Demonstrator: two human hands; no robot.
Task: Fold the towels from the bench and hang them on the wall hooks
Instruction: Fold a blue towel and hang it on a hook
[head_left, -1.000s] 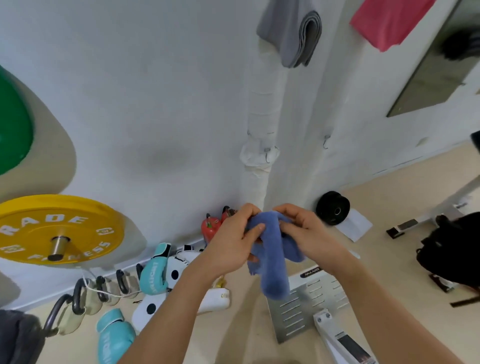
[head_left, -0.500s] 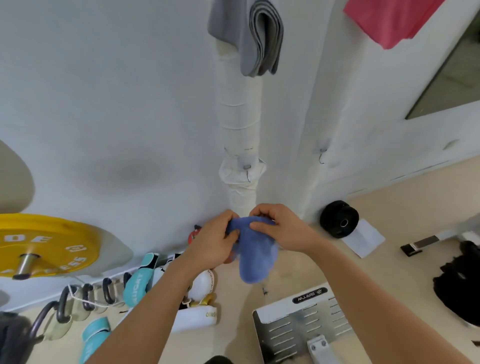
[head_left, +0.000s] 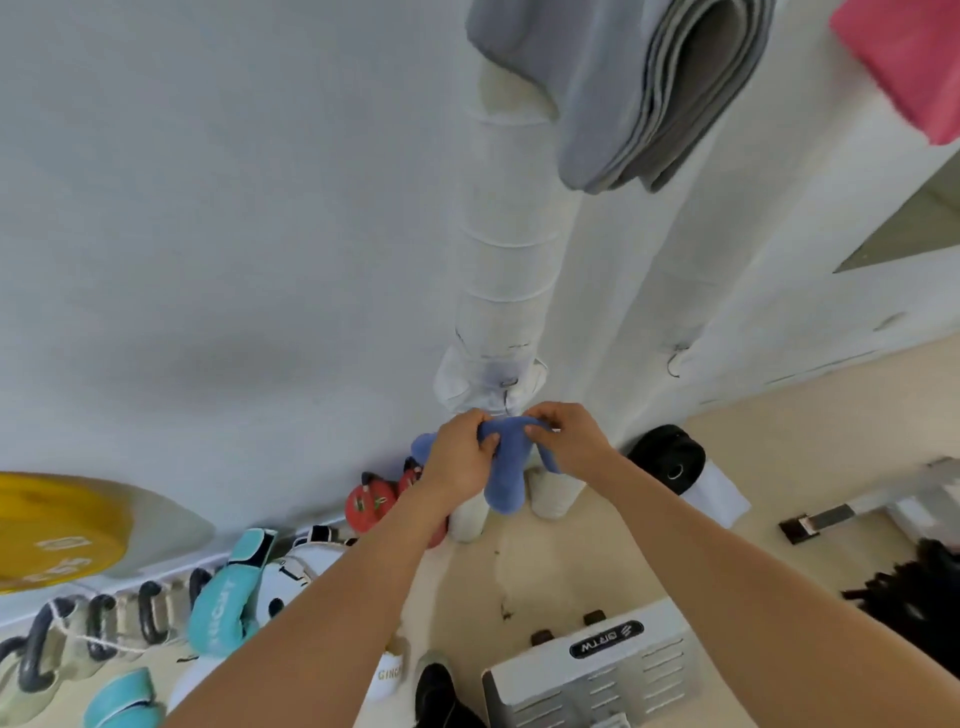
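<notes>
Two towels (head_left: 639, 98) hang on white wall (head_left: 208, 208).

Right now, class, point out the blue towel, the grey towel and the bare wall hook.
blue towel (head_left: 504, 483): head view, hanging lower fold.
grey towel (head_left: 623, 104): head view, folded layers.
bare wall hook (head_left: 675, 361): head view, wire curve.

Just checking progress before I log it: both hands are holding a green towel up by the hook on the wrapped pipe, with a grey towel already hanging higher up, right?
One detail is off: the towel is blue, not green. The head view shows the left hand and right hand both gripping it just below the hook on the wrapped pipe, with the grey towel hanging higher up.
</notes>
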